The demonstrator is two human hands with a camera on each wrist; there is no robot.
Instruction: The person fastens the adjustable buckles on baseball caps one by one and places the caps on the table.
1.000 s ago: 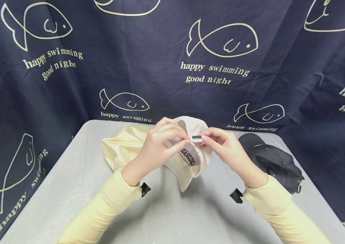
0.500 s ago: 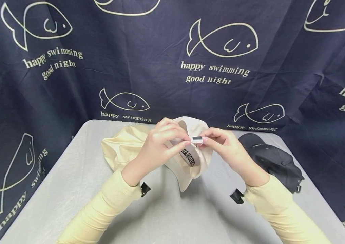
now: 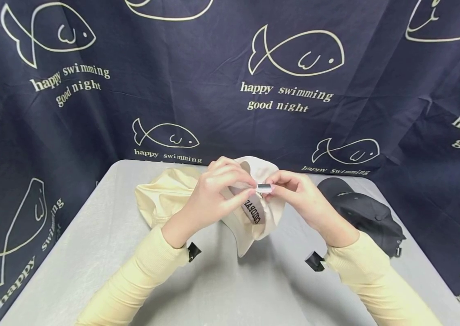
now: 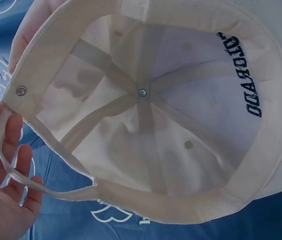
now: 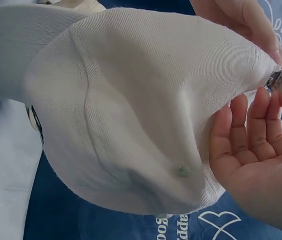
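A cream baseball cap [image 3: 272, 217] is held up above the table, its brim slanting down and dark stitched lettering showing inside. My left hand [image 3: 215, 188] pinches the left end of a small silver buckle [image 3: 264, 187] at the cap's back, thumb against fingertips. From the other side my right hand [image 3: 305, 197] pinches the buckle's right end. In the left wrist view the strap [image 4: 56, 194] curves from the cap's edge to the pinching fingers. The right wrist view shows the crown's outside [image 5: 116, 100], with the buckle partly hidden behind fingers.
A pale yellow cap-like fabric item [image 3: 164, 192] lies on the grey table [image 3: 230, 290] left of the hands. A black cap [image 3: 366, 217] lies at the right. A navy curtain [image 3: 213, 90] with fish prints hangs behind the table.
The buckle has shifted slightly rightward and tilted, so that more of its face shows. The left fingers have edged right with it; the cap has turned very slightly.
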